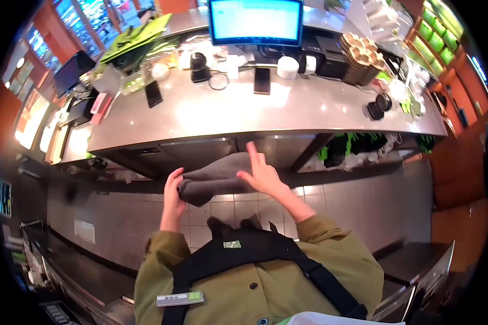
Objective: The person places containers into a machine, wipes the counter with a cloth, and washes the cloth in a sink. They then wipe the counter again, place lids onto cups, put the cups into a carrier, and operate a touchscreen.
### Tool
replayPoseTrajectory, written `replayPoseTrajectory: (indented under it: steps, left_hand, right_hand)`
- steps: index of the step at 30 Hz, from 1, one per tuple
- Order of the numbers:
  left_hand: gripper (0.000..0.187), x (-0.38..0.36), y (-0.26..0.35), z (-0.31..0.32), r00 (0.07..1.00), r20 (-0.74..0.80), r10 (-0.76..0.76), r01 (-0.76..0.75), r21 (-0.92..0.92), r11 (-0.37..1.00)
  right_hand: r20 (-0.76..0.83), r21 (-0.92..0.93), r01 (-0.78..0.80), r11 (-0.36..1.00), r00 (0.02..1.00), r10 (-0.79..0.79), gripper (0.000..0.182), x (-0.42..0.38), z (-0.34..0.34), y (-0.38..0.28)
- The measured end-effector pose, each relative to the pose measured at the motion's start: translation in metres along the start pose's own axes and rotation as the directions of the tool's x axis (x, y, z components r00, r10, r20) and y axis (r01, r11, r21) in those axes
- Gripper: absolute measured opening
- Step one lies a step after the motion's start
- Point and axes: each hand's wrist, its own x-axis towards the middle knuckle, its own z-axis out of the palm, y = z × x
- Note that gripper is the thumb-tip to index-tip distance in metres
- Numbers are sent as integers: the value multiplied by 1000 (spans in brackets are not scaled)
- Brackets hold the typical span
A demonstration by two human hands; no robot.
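Observation:
A folded dark grey cloth (217,174) is held up in the air between my two hands, in front of the counter's front edge. My left hand (173,196) is closed around the cloth's left end, where it bunches and hangs down a little. At the other end, my right hand (264,176) lies against the cloth with its fingers stretched out and the thumb apart. Part of the cloth is hidden behind that hand.
On the metal counter (162,122) lie two dark phones (262,80), beside a white roll (288,67). A lit monitor (256,21) stands at the back, and stacked cardboard cup carriers (361,57) are at right. Tiled floor (320,203) lies below.

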Motion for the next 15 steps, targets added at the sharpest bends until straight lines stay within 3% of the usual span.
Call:
replayPoseTrajectory:
  steps: [1, 2, 3, 4, 5, 6, 8, 9, 10, 11, 12, 14, 15]
  left_hand:
    - [25, 11, 12, 12, 993, 97, -69, 55, 140, 989]
    - [25, 24, 23, 20, 950, 201, -241, 190, 243, 951]
    - [27, 27, 39, 34, 888, 321, -328, 100, 562, 821]
    - [30, 29, 50, 42, 807, 395, -439, -58, 793, 607]
    - [40, 30, 46, 41, 699, 604, -384, -516, 797, 313]
    - [42, 27, 43, 37, 595, 705, -386, -750, 660, 50]
    - [38, 43, 37, 33, 692, 524, -497, -661, 736, -145]
    - [36, 64, 40, 27, 738, 542, -402, -627, 772, -108]
    - [35, 91, 49, 21, 780, 549, -301, -593, 802, -72]
    - [34, 109, 66, 24, 846, 483, -224, -482, 874, 64]
    - [33, 135, 75, 20, 830, 539, -144, -534, 842, 77]
    - [38, 178, 102, 25, 881, 469, -66, -466, 883, 54]
    - [37, 205, 113, 34, 947, 298, -117, -301, 953, -11]
  right_hand:
    - [190, -60, 103, 993, 978, -89, 71, -3, -10, 4]
    - [321, -105, 228, 968, 929, -184, 53, -9, -19, 5]
    - [369, -114, 399, 910, 868, -334, 45, -11, -22, 13]
    - [417, -109, 564, 818, 773, -478, 39, -8, -24, 24]
    - [263, -24, 704, 709, 689, -675, 34, 0, -23, 35]
    - [224, 70, 713, 698, 671, -707, 28, 11, -25, 44]
    - [85, 192, 568, 800, 803, -590, 23, 30, -15, 51]
    - [89, 251, 334, 909, 927, -365, 21, 37, -14, 52]
    - [107, 301, 81, 950, 987, -118, 20, 49, -18, 38]
    - [-48, 320, 165, 933, 986, -158, 22, 68, -8, 35]
    - [-88, 300, 122, 946, 991, -100, 25, 88, -2, 28]
    - [-117, 227, -8, 974, 992, 35, 24, 142, 17, 11]
    - [-129, 56, -23, 998, 991, 30, 25, 172, 27, 9]
